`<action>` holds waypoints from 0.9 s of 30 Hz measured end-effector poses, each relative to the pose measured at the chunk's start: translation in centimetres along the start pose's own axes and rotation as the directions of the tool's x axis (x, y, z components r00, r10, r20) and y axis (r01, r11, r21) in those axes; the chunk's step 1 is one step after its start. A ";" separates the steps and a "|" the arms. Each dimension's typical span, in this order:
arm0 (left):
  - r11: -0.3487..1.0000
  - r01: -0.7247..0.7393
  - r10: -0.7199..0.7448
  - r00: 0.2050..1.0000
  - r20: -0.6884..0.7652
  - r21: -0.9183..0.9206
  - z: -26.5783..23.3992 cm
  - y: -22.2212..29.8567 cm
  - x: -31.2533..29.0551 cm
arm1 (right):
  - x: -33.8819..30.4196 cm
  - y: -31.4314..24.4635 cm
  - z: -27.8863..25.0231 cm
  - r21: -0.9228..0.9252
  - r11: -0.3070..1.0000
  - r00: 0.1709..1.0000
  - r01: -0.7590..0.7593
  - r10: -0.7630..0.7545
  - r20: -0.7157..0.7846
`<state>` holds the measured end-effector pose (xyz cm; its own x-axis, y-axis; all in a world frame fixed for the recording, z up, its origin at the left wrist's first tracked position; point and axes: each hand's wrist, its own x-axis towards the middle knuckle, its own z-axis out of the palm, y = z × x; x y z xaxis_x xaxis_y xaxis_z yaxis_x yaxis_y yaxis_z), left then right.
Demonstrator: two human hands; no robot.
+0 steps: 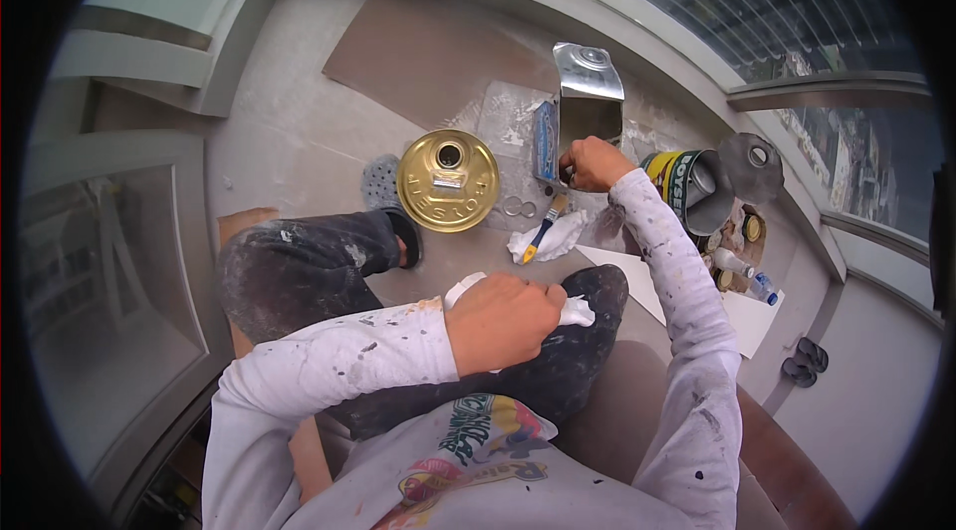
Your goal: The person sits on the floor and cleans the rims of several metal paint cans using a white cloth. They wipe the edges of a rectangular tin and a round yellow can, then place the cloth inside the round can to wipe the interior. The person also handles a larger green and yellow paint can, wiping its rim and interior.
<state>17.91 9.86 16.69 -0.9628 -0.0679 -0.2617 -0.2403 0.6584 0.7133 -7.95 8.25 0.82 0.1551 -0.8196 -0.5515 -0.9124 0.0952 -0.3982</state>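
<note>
My left hand (506, 319) is closed around a crumpled white cloth (578, 312) above my right thigh. My right hand (597, 165) reaches to the front of a square metal can (589, 118), whose cut lid (589, 69) is folded back. Its fingers are curled together near the can's edge; whatever they grip, if anything, is hidden. Left of that can stands a blue-and-white box (546, 139). A paintbrush (544, 228) with a blue-and-yellow handle lies on another white cloth (564, 237), just below my right hand.
A round gold-topped can (449, 193) stands left of centre. To the right are a tipped green-and-yellow paint can (669, 176), a round grey lid (749, 168), and several bottles and jars (735, 263). Brown cardboard (418, 57) covers the far floor. Slippers (805, 363) lie far right.
</note>
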 end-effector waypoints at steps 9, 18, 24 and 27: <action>0.999 -0.016 0.016 1.000 -0.026 0.037 0.1 0.1 0.1 | -1.3 2.1 -2.3 0.012 1.000 0.756 -0.027 0.029 -0.654; 0.995 -0.021 0.026 0.998 -0.051 0.101 0.4 -0.1 0.3 | -0.1 2.3 1.0 -0.314 0.933 0.842 -0.176 -0.023 -0.539; 0.996 -0.038 0.044 0.997 -0.069 0.079 0.8 -0.1 0.4 | -1.4 1.0 -1.1 -0.119 0.979 0.881 -0.168 0.095 -0.463; 0.999 -0.019 0.022 0.997 -0.071 0.051 0.9 -0.2 0.4 | -0.8 0.9 -1.1 -0.100 0.990 0.758 -0.101 0.011 -0.652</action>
<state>17.66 10.36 15.85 -0.9742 -0.1060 -0.1992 -0.2156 0.6969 0.6840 -9.29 8.33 1.70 -0.1393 -0.9887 0.0551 -0.9567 0.1200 -0.2651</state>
